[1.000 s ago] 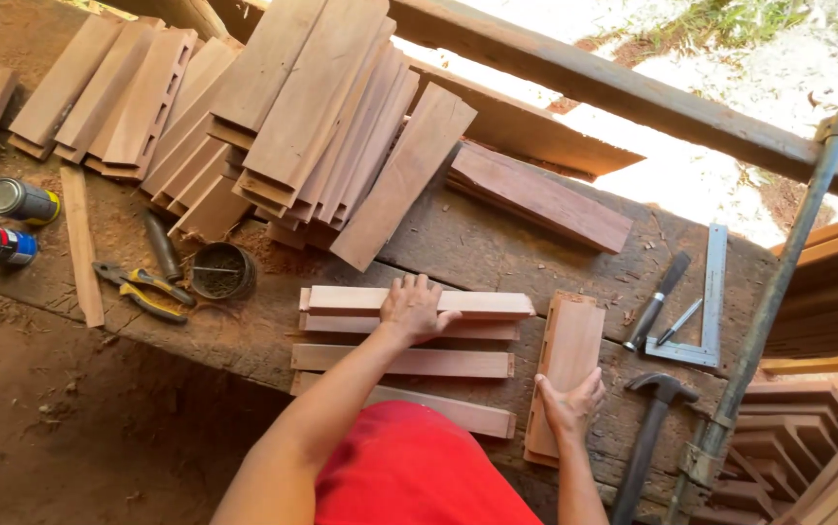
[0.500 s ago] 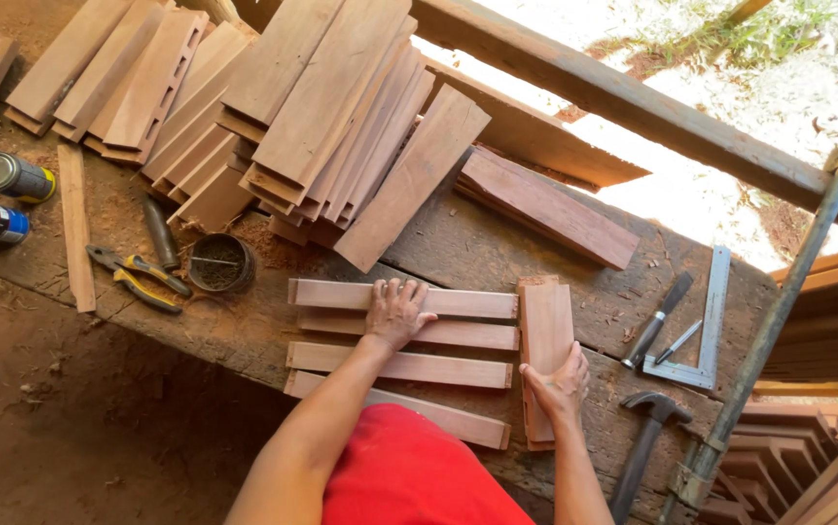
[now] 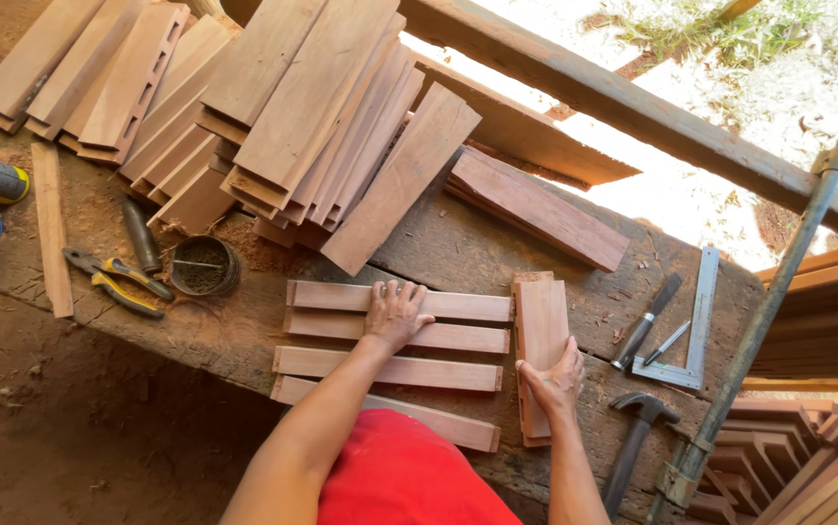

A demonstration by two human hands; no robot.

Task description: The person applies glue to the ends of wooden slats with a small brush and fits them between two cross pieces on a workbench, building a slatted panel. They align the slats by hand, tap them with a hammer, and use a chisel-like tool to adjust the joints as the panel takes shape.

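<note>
From the head view, your left hand lies flat with fingers spread across the two upper slats of a row of four horizontal slats near the front edge of the workbench. It closes on nothing; it only presses them down. Your right hand rests on the near end of the upright board, which lies crosswise just beside the right ends of the slats; the thumb sits on its left edge and the fingers drape over the top, loosely open, more a guiding touch than a grasp.

The risk here, as I judge it, is shifting: the slats lie loose and are not quite parallel, the lowest one angled, so a sideways push from the upright board could skew the row, since your left hand covers only the upper two. The lowest slat and the board's near end sit close to the front edge and could tip off.

Both your forearms reach forward from below, the left angled up and right, the right nearly straight. A hammer, a steel square and a chisel lie toward the right end, pliers and a small round tin toward the left.
</note>
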